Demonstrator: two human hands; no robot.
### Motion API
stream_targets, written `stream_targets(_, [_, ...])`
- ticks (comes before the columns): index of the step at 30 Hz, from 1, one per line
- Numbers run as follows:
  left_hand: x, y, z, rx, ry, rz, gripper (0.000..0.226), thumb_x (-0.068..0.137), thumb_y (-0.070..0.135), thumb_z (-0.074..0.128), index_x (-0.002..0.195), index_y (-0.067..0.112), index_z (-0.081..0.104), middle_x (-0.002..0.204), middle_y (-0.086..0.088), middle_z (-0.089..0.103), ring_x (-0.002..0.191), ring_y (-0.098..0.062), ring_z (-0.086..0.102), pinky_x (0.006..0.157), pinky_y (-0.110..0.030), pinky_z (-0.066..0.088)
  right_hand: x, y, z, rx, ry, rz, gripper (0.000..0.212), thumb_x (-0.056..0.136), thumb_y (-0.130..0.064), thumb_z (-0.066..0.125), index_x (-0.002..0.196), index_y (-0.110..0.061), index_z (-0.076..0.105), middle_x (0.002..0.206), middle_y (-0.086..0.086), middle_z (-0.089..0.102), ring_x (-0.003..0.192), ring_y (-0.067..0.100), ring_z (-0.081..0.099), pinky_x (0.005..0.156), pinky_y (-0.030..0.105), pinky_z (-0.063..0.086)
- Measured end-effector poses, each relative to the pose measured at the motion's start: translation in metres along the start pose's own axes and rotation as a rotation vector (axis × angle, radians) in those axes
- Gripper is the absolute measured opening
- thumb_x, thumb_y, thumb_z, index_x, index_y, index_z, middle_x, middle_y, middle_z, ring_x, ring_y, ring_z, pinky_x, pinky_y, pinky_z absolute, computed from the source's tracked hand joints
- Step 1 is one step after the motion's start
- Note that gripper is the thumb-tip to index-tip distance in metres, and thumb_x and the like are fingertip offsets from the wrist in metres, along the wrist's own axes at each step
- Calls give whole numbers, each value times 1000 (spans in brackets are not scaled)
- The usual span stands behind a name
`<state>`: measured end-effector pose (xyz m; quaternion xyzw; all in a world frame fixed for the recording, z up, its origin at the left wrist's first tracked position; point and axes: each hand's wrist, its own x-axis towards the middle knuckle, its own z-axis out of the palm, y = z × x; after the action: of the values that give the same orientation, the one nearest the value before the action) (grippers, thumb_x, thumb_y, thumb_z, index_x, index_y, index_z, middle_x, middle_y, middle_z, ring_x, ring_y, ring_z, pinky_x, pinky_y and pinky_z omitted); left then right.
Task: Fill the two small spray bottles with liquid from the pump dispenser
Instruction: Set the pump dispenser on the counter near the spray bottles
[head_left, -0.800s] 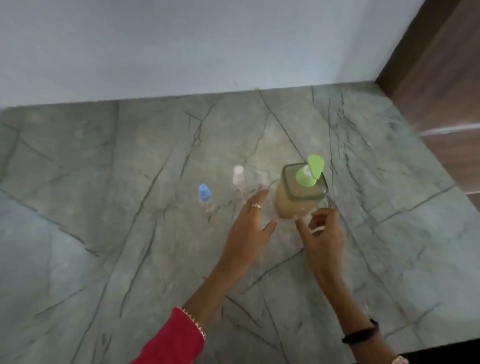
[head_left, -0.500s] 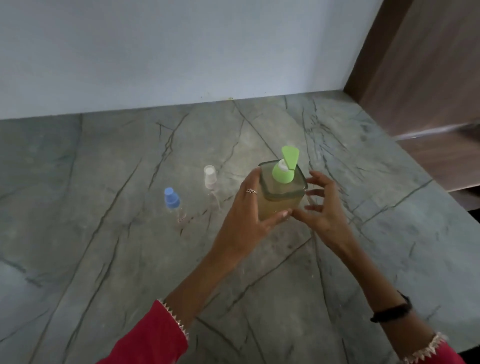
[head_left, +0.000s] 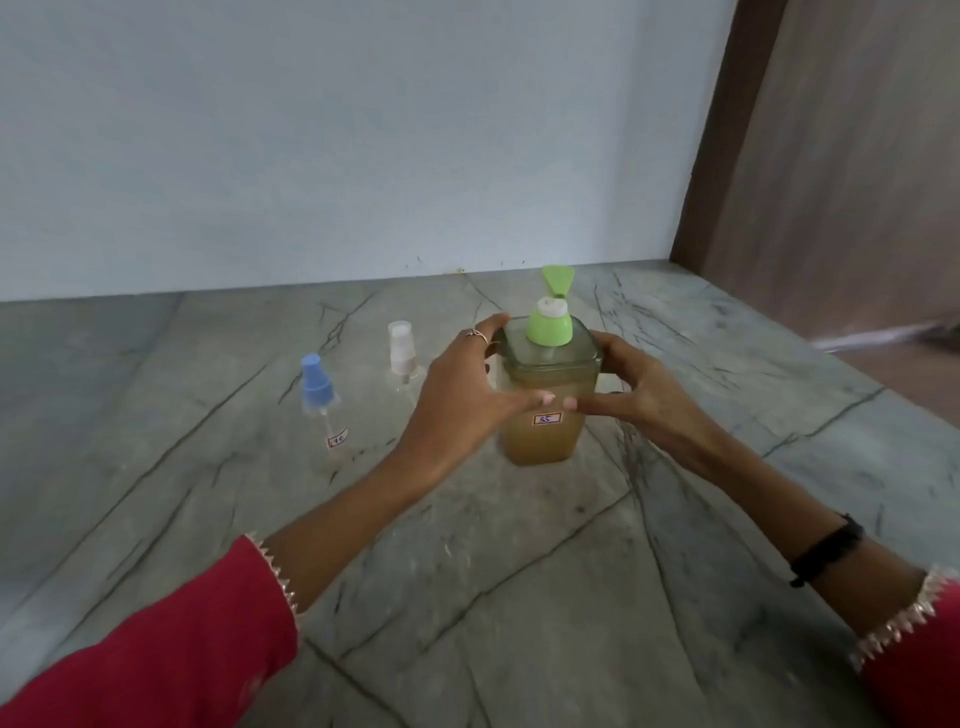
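The square pump dispenser (head_left: 540, 439) holds amber liquid, carries a small white label and has a green pump head. It stands on the grey marble counter (head_left: 519, 571). My left hand (head_left: 462, 400) grips its left side and my right hand (head_left: 628, 395) grips its right side, thumbs meeting at the front. To the left stand two small clear spray bottles: one with a blue cap (head_left: 318, 387) and a label, and one with a white cap (head_left: 401, 349) further back. Both are apart from my hands.
A pale wall (head_left: 363, 156) runs along the back of the counter. A brown wooden panel (head_left: 831, 156) closes off the right side, with the counter's edge below it at far right.
Both hands have closed round the dispenser's sides; earlier they were only reaching toward it. The view has dropped lower and nearer to the counter.
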<state>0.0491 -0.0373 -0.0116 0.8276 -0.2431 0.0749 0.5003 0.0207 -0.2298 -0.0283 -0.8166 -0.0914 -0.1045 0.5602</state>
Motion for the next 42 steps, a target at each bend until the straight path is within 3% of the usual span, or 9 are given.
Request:
stream_targets(5, [-27,13,-4,-6,38,1,87,65,23,83,139,14,37,136,-4,50,122,-14,49,101,-26,41,-22,-13,2,-4,-30,-12,64,70,-15,82,128,-18,53,116,-2,65,106,8,60,90,26,51])
stream_targets(8, [-49,22,-9,10,41,-9,88,65,24,83,140,16,37,136,-4,50,115,-9,49,96,-21,41,-42,-21,7,12,-42,4,70,64,-25,78,129,-17,53,116,-1,65,107,10,60,84,27,56])
stream_targets(11, [-67,31,-14,25,43,-2,88,64,23,83,139,18,37,133,-4,52,110,-7,48,94,-20,40,-57,-28,11,39,-64,-1,63,71,-15,80,128,-18,54,117,2,65,110,14,59,78,27,58])
stream_targets(16, [-88,41,-18,41,34,-11,90,64,23,83,140,19,35,133,-5,51,117,-16,51,95,-25,42,-77,-32,15,20,-67,-2,67,66,-23,80,128,-19,53,115,1,64,108,13,60,80,31,58])
stream_targets(21, [-98,43,-17,35,19,-18,90,65,22,83,141,18,34,136,-5,50,121,-16,50,99,-27,42,-88,-33,16,16,-47,-30,57,75,-14,78,125,-22,54,113,-4,65,106,10,60,83,26,56])
stream_targets(30, [-99,31,-11,-82,-21,-62,89,68,21,80,141,19,30,139,0,43,116,-5,44,98,-21,37,-86,-33,12,-118,-21,-90,66,73,-38,78,132,-27,49,121,-14,58,112,-1,53,88,21,44])
stream_targets(34, [-95,25,-5,-202,-58,-124,108,49,39,87,140,22,31,138,1,47,124,-9,46,107,-29,37,-82,-54,11,-67,113,-187,64,70,-45,74,129,-27,54,122,-14,59,112,-3,52,86,22,47])
stream_targets(36, [-92,23,1,-240,-72,-133,105,42,46,82,135,24,38,131,5,54,121,-10,51,103,-29,43,-79,-66,15,-50,124,-224,58,69,-46,71,124,-29,58,117,-16,62,111,-3,54,88,25,49])
stream_targets(42, [-85,17,3,-286,-77,-130,99,38,43,84,126,28,42,124,7,57,115,-6,54,94,-23,48,-68,-75,33,-75,141,-210,62,63,-53,70,116,-23,58,107,-14,62,102,-2,56,84,21,49])
